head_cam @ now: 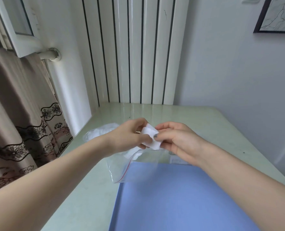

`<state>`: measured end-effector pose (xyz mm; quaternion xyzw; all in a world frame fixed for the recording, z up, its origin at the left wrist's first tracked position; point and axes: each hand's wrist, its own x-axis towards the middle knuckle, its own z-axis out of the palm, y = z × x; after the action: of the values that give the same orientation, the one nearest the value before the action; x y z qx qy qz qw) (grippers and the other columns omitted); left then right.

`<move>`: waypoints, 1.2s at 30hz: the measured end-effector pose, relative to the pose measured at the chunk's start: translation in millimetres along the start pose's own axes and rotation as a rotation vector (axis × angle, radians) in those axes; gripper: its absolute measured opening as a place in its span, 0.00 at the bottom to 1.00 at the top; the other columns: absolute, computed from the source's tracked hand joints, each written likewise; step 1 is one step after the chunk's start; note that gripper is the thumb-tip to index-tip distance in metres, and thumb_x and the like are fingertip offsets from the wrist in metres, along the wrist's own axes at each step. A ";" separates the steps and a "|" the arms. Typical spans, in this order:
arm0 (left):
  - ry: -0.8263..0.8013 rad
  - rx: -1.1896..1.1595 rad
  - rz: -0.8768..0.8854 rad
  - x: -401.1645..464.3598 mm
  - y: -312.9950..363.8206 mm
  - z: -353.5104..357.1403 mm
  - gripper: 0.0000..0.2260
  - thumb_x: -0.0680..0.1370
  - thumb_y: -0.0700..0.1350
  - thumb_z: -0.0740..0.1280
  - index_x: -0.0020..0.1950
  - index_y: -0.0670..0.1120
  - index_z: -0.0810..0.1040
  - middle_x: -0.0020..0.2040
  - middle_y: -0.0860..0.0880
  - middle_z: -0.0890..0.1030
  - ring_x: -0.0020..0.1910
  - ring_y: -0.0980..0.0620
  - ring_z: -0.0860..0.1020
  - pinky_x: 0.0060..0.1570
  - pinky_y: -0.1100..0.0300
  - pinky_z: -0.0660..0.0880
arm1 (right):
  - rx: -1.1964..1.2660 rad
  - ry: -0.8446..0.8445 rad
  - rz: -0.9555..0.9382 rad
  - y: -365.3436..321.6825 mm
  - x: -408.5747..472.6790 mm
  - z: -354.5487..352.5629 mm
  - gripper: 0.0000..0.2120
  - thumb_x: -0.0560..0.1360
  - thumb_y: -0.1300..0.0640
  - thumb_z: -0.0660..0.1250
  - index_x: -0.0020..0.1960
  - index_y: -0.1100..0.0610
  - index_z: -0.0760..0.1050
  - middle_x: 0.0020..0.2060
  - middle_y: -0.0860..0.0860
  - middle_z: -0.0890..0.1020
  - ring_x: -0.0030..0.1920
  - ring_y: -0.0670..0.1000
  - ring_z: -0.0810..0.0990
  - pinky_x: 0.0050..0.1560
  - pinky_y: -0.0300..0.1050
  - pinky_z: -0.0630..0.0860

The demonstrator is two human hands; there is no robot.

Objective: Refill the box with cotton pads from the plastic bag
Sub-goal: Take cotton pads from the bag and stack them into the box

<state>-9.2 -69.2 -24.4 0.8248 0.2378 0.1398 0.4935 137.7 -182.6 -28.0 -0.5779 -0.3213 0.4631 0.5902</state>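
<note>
blue mat on pale green table — both grips pinching cotton pads, radiator behind.

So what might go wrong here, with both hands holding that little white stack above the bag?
The cotton pads are pinched only at their edges by the left hand and right hand, so some could slip out and fall onto the table. The plastic bag lies loose under the hands and could be dragged. No box is clearly visible, so misplacing pads is possible.
</note>
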 end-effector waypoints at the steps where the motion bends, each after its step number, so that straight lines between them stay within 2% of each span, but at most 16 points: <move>1: 0.043 0.016 0.001 0.9 -1.9 -2.4 0.08 0.75 0.38 0.68 0.54 0.42 0.77 0.52 0.43 0.83 0.48 0.46 0.85 0.54 0.48 0.81 | 0.022 0.016 -0.008 0.2 1.3 4.8 0.13 0.74 0.71 0.67 0.59 0.65 0.73 0.51 0.64 0.82 0.47 0.55 0.84 0.48 0.44 0.83; 3: 0.109 0.056 -0.014 1.4 -6.8 -9.9 0.08 0.75 0.36 0.67 0.53 0.40 0.77 0.51 0.42 0.83 0.44 0.46 0.85 0.53 0.48 0.81 | -0.004 0.087 -0.015 2.2 2.6 12.2 0.11 0.75 0.69 0.66 0.56 0.64 0.73 0.47 0.61 0.82 0.44 0.55 0.84 0.49 0.46 0.83; 5: 0.157 0.062 -0.051 1.4 -13.5 -20.4 0.08 0.75 0.36 0.66 0.54 0.39 0.77 0.50 0.40 0.83 0.40 0.49 0.84 0.50 0.51 0.82 | -0.221 0.119 0.002 5.2 -0.2 16.7 0.08 0.74 0.68 0.65 0.53 0.62 0.73 0.41 0.58 0.82 0.38 0.54 0.83 0.48 0.48 0.84; 7: 0.205 0.015 -0.086 0.9 -20.7 -30.7 0.09 0.76 0.34 0.65 0.56 0.38 0.75 0.47 0.41 0.83 0.37 0.50 0.83 0.46 0.55 0.83 | -0.529 -0.071 0.040 14.6 -5.1 22.3 0.08 0.74 0.67 0.64 0.52 0.61 0.76 0.39 0.57 0.83 0.36 0.52 0.82 0.47 0.47 0.82; 9: 0.256 -0.074 -0.111 0.7 -27.2 -36.5 0.10 0.77 0.33 0.63 0.59 0.38 0.74 0.45 0.41 0.82 0.38 0.48 0.84 0.46 0.56 0.83 | -0.978 -0.264 -0.013 31.2 -6.2 29.3 0.13 0.75 0.65 0.61 0.53 0.55 0.81 0.47 0.53 0.84 0.44 0.51 0.83 0.52 0.48 0.82; 11: 0.290 -0.144 -0.133 0.9 -33.3 -38.1 0.13 0.78 0.31 0.60 0.62 0.40 0.72 0.46 0.41 0.80 0.41 0.45 0.85 0.45 0.58 0.83 | -1.449 -0.318 -0.215 56.1 4.5 33.8 0.19 0.74 0.65 0.57 0.58 0.53 0.80 0.57 0.50 0.81 0.56 0.53 0.79 0.56 0.52 0.79; 13: 0.303 -0.167 -0.138 1.4 -38.9 -38.1 0.15 0.79 0.31 0.58 0.63 0.44 0.71 0.49 0.41 0.75 0.43 0.44 0.86 0.43 0.61 0.83 | -1.677 -0.343 -0.393 81.3 18.3 37.5 0.22 0.71 0.68 0.57 0.61 0.56 0.78 0.61 0.51 0.77 0.62 0.55 0.74 0.57 0.52 0.77; 17: 0.326 -0.146 -0.122 6.8 -47.4 -39.9 0.11 0.79 0.31 0.56 0.55 0.44 0.72 0.54 0.42 0.69 0.43 0.43 0.86 0.45 0.59 0.83 | -1.638 -0.285 -0.426 96.2 42.5 40.2 0.23 0.74 0.66 0.57 0.67 0.58 0.74 0.66 0.54 0.74 0.67 0.56 0.71 0.66 0.48 0.71; 20: 0.327 -0.111 -0.130 13.0 -51.1 -42.2 0.09 0.80 0.32 0.55 0.49 0.40 0.74 0.47 0.42 0.75 0.42 0.45 0.86 0.46 0.59 0.83 | -1.625 -0.235 -0.299 96.1 62.4 47.2 0.16 0.75 0.64 0.58 0.60 0.58 0.78 0.58 0.56 0.80 0.59 0.59 0.78 0.59 0.47 0.75; 23: 0.320 -0.096 -0.133 18.4 -55.0 -44.9 0.11 0.79 0.31 0.56 0.48 0.37 0.78 0.48 0.40 0.78 0.40 0.47 0.85 0.44 0.59 0.83 | -1.659 -0.288 -0.176 105.7 78.6 51.4 0.10 0.75 0.62 0.60 0.52 0.52 0.76 0.52 0.53 0.82 0.52 0.58 0.81 0.54 0.50 0.80; 26: 0.329 -0.054 -0.150 21.8 -58.4 -46.0 0.13 0.78 0.32 0.56 0.49 0.39 0.81 0.52 0.42 0.78 0.46 0.47 0.82 0.46 0.59 0.83 | -1.636 -0.314 -0.184 111.7 84.6 47.6 0.16 0.74 0.61 0.60 0.60 0.49 0.74 0.57 0.51 0.79 0.55 0.57 0.80 0.56 0.52 0.79; 28: 0.338 -0.042 -0.159 23.0 -57.9 -44.7 0.14 0.77 0.32 0.57 0.49 0.40 0.82 0.52 0.44 0.77 0.50 0.44 0.80 0.48 0.57 0.83 | -1.631 -0.310 -0.177 111.1 85.0 46.8 0.18 0.74 0.63 0.59 0.60 0.51 0.74 0.56 0.52 0.79 0.55 0.57 0.80 0.55 0.52 0.79; 31: 0.334 -0.056 -0.178 23.4 -54.9 -42.1 0.14 0.76 0.32 0.58 0.47 0.42 0.84 0.55 0.42 0.79 0.51 0.40 0.82 0.53 0.51 0.82 | -1.633 -0.258 -0.136 111.3 83.3 52.7 0.08 0.74 0.65 0.59 0.44 0.56 0.74 0.40 0.53 0.79 0.45 0.57 0.80 0.43 0.46 0.77; 33: 0.334 -0.066 -0.175 23.8 -53.1 -41.0 0.14 0.76 0.32 0.59 0.46 0.43 0.84 0.54 0.40 0.81 0.50 0.41 0.83 0.54 0.49 0.82 | -1.656 -0.233 -0.113 108.2 77.2 58.7 0.13 0.76 0.65 0.60 0.34 0.54 0.66 0.31 0.51 0.70 0.41 0.56 0.75 0.36 0.42 0.69; 34: 0.339 -0.064 -0.171 23.9 -51.8 -40.3 0.14 0.76 0.32 0.60 0.46 0.43 0.84 0.54 0.39 0.81 0.49 0.42 0.83 0.54 0.49 0.82 | -1.660 -0.234 -0.095 104.9 72.1 60.4 0.14 0.76 0.66 0.60 0.34 0.54 0.64 0.30 0.51 0.68 0.41 0.55 0.74 0.37 0.42 0.68; 36: 0.348 -0.066 -0.160 23.2 -48.1 -38.2 0.13 0.76 0.32 0.60 0.45 0.42 0.84 0.52 0.37 0.81 0.47 0.44 0.82 0.52 0.51 0.82 | -1.572 -0.198 -0.125 96.4 61.7 58.7 0.09 0.74 0.67 0.60 0.37 0.57 0.71 0.34 0.53 0.75 0.43 0.56 0.77 0.41 0.44 0.72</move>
<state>-19.5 -9.0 -48.7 0.7498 0.3799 0.2484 0.4814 89.7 -112.7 -124.8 -0.7623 -0.6367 0.1158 0.0029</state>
